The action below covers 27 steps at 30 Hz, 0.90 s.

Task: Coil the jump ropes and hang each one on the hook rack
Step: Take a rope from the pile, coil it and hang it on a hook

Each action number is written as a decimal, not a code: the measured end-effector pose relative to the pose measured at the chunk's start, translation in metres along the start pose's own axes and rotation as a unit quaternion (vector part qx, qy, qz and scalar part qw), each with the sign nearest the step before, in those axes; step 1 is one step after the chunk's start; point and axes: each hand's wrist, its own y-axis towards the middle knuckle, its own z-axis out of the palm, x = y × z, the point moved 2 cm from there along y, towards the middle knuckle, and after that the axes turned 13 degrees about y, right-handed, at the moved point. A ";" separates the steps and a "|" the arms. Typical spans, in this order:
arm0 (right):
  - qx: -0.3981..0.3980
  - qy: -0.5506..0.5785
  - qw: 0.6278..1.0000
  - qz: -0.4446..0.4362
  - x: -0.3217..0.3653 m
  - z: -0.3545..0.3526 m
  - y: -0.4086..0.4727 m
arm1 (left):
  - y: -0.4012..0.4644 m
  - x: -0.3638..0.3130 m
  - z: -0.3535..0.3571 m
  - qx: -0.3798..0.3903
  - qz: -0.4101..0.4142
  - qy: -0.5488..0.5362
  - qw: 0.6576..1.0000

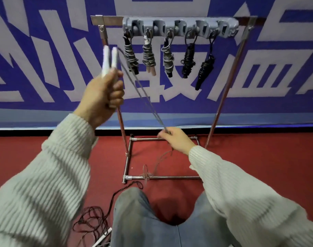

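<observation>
Here the left hand (pixel 104 97), raised left of the hook rack (pixel 180 27), grips both white handles (pixel 109 59); the right hand (pixel 177 139), below the rack, pinches the doubled grey rope (pixel 143 97). Five coiled ropes (pixel 167 57) hang from the rack.

Red floor (pixel 259 166) beneath my knees: rack frame (pixel 162 177) ahead of them, loose dark rope (pixel 91 221) left of them.
</observation>
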 end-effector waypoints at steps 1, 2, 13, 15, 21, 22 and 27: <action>-0.037 -0.022 0.999 0.026 -0.014 -0.009 -0.003 | 0.003 -0.011 -0.004 -0.025 0.013 -0.017 0.999; -0.063 -0.036 0.996 0.048 -0.027 -0.015 -0.007 | 0.005 -0.019 -0.007 -0.044 0.017 -0.007 0.999; -0.093 0.065 0.988 0.102 0.002 -0.035 -0.038 | -0.026 0.027 0.078 0.069 -0.050 0.349 0.933; -0.100 0.107 0.989 0.026 0.015 -0.038 -0.047 | -0.034 0.029 0.091 0.117 -0.048 0.408 0.904; 0.016 0.208 0.971 -0.117 0.060 -0.047 -0.063 | -0.043 0.034 0.108 0.137 -0.072 0.289 0.945; 0.004 0.227 0.968 -0.106 0.060 -0.047 -0.066 | -0.041 0.033 0.107 0.121 -0.083 0.235 0.961; -0.074 -0.047 0.981 -0.172 0.039 -0.047 -0.075 | -0.028 0.037 0.098 0.020 -0.075 0.095 0.992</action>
